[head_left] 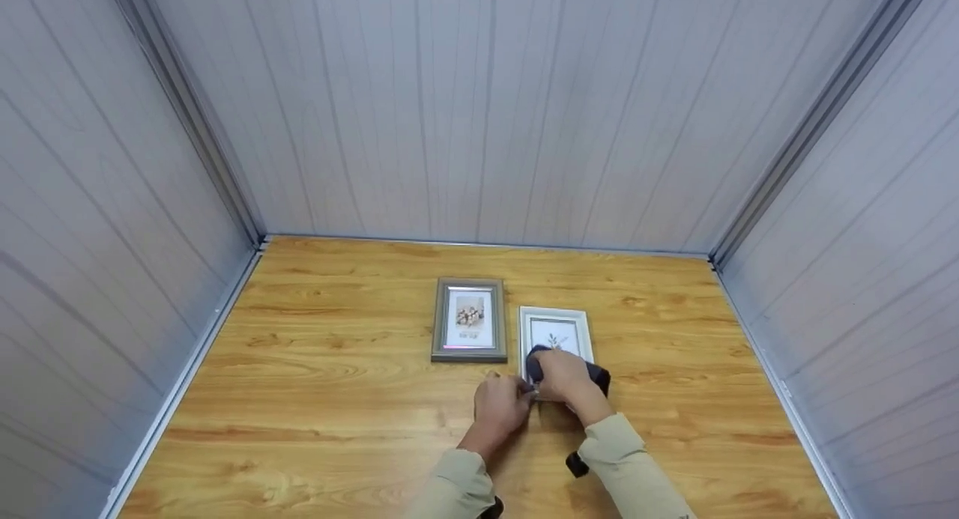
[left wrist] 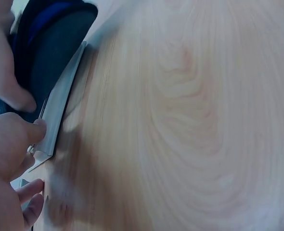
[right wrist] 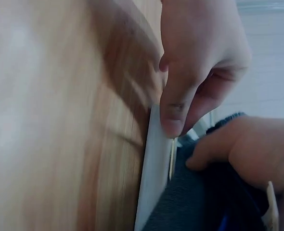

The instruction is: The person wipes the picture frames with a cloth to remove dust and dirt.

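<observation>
A white picture frame with a plant print lies on the wood-grain surface, partly covered by my right hand. That hand grips a dark cloth, bunched over the frame's near part; blue shows in its folds. At the frame's near left corner, my left hand pinches thumb and finger together. From these fingertips runs a thin yellowish strip along the frame's edge; its kind is unclear. The left hand's other fingers are beside the corner, low over the surface.
Left of the white frame lies a grey picture frame with a small photo print. Pale panelled walls enclose the back and both sides of the wooden surface. Black wrist gear shows by the right sleeve.
</observation>
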`<action>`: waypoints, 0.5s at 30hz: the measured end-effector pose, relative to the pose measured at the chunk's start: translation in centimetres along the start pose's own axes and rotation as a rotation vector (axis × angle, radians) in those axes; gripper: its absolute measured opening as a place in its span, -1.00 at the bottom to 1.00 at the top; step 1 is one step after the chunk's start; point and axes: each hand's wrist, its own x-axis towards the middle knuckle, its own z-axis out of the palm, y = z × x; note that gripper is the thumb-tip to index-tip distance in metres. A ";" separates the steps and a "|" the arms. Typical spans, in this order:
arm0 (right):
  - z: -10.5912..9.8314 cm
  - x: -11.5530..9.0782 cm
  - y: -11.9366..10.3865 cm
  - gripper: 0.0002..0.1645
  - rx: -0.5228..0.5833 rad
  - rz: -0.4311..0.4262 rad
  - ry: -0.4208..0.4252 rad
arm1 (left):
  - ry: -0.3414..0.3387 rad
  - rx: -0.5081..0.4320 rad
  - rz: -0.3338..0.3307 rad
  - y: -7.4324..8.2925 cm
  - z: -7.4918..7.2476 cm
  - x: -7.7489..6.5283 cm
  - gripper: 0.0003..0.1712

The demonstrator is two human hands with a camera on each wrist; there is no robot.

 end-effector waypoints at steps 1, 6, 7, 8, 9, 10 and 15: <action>0.0 0.1 0.1 -0.64 -0.007 -0.003 0.009 | -0.001 -0.007 0.000 0.0 0.1 0.0 -0.88; -0.2 -0.3 0.1 -0.73 -0.029 -0.066 -0.025 | -0.013 0.004 -0.026 -0.1 0.2 0.0 -0.90; -0.3 -0.3 0.1 -0.75 -0.023 -0.069 -0.037 | -0.012 0.009 -0.028 -0.1 0.1 0.0 -0.90; -0.3 -0.3 0.0 -0.76 -0.021 -0.070 -0.045 | -0.013 0.012 -0.030 -0.2 0.1 0.1 -0.90; -0.4 -0.1 0.0 -0.77 -0.016 -0.064 -0.055 | -0.015 0.015 -0.028 -0.2 0.1 0.1 -0.90; -0.4 0.2 0.1 -0.78 -0.013 -0.054 -0.057 | -0.016 0.011 -0.026 -0.2 0.1 0.1 -0.90; -0.1 2.7 1.1 -0.77 -0.063 0.007 -0.027 | -0.030 -0.017 -0.025 0.3 0.2 0.0 -0.90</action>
